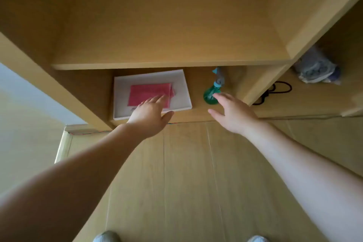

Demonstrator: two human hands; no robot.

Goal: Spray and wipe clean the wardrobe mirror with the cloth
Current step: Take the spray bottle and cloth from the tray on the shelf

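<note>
A folded pink cloth (150, 92) lies on a white tray (184, 92) in the lower compartment of a wooden wardrobe. To its right on the same shelf stands a green spray bottle (210, 94) with a blue trigger head. My left hand (150, 117) reaches out with straight fingers, the fingertips over the cloth's near edge. My right hand (230, 113) is spread flat, its fingertips at the bottle's base. Neither hand holds anything. No mirror is in view.
A wooden shelf board (169, 64) hangs just above the tray and bottle. In the compartment to the right lie a black cord (275, 90) and a crumpled plastic bag (316, 68). Wooden floor lies below, with my feet at the bottom edge.
</note>
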